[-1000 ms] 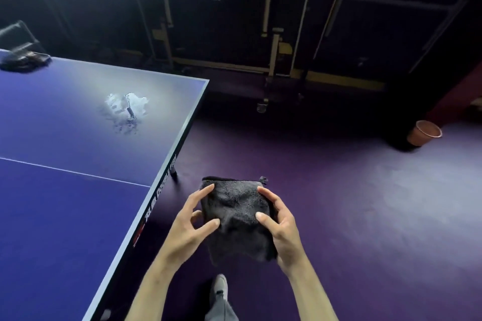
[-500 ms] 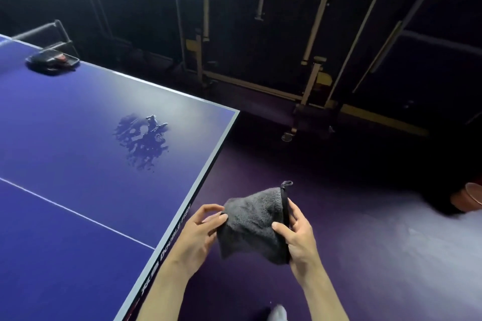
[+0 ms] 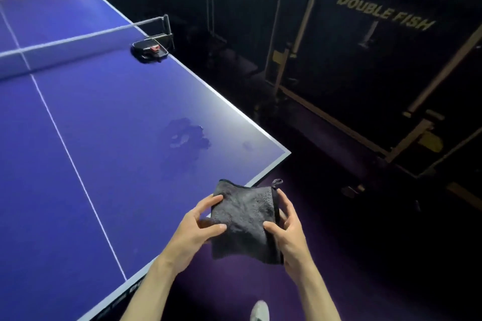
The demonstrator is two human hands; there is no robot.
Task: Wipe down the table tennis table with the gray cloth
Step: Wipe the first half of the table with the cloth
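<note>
I hold a folded gray cloth [image 3: 246, 219] with both hands just off the near right corner of the blue table tennis table [image 3: 104, 138]. My left hand [image 3: 194, 232] pinches the cloth's left edge between thumb and fingers. My right hand [image 3: 285, 229] grips its right edge, where a small hanging loop sticks up. A wet patch [image 3: 186, 137] darkens the table surface a short way beyond the cloth, near the right edge.
The net [image 3: 65, 45] crosses the table at the back, with a dark paddle case [image 3: 150, 51] lying by its right post. A folded Double Fish table [image 3: 378, 60] stands on the right. Purple floor lies below, and my shoe [image 3: 259, 311] shows.
My view has swung left, so the table now fills more of the frame and the net shows. The cloth has been spread flatter between my hands and sits over the table corner.
</note>
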